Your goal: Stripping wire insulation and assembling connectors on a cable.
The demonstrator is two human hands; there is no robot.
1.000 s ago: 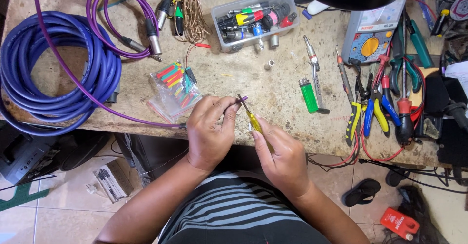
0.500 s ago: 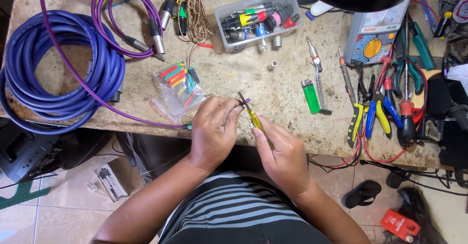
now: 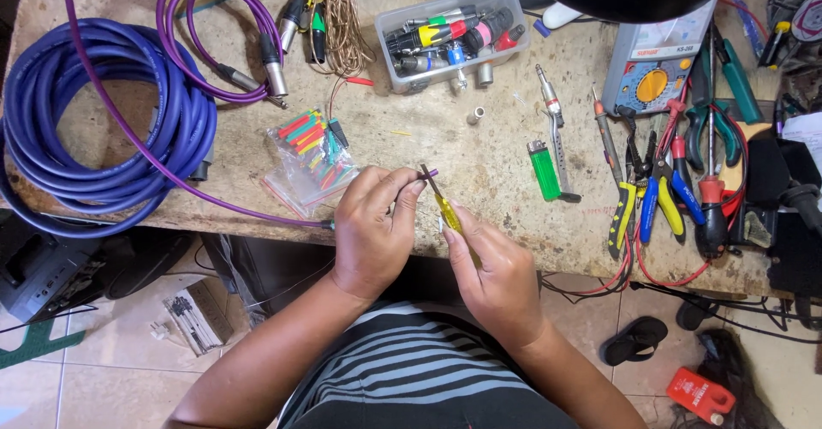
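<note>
The left hand [image 3: 372,232] pinches the end of a thin purple cable [image 3: 431,173] between thumb and fingertips, holding the short stub up and steady just above the bench edge, which looks like a way to keep the tip still for fine work. The right hand [image 3: 497,279] is closed around a small yellow-handled tool [image 3: 445,211], probably a slim screwdriver or knife, its dark tip angled up to meet the cable end; the handle is smooth plastic, and the hand hides its lower part. The cable runs left from the pinch, along the front of the bench and up across a thick coil of blue cable [image 3: 103,129], glossy and round, lying flat.

Just beyond the left hand lies a clear plastic bag of coloured tubing pieces [image 3: 310,159], red, green and yellow, close enough to reach. Farther back sits a clear plastic box of connectors [image 3: 452,37]. A green lighter [image 3: 543,170] lies to the right of the hands. Beyond that, pliers and cutters with yellow and blue grips [image 3: 651,202] lie side by side, handles toward the person. An analogue multimeter [image 3: 655,74] rests behind them. The workbench [image 3: 479,142] is rough, stained and pale, like worn stone or concrete.
</note>
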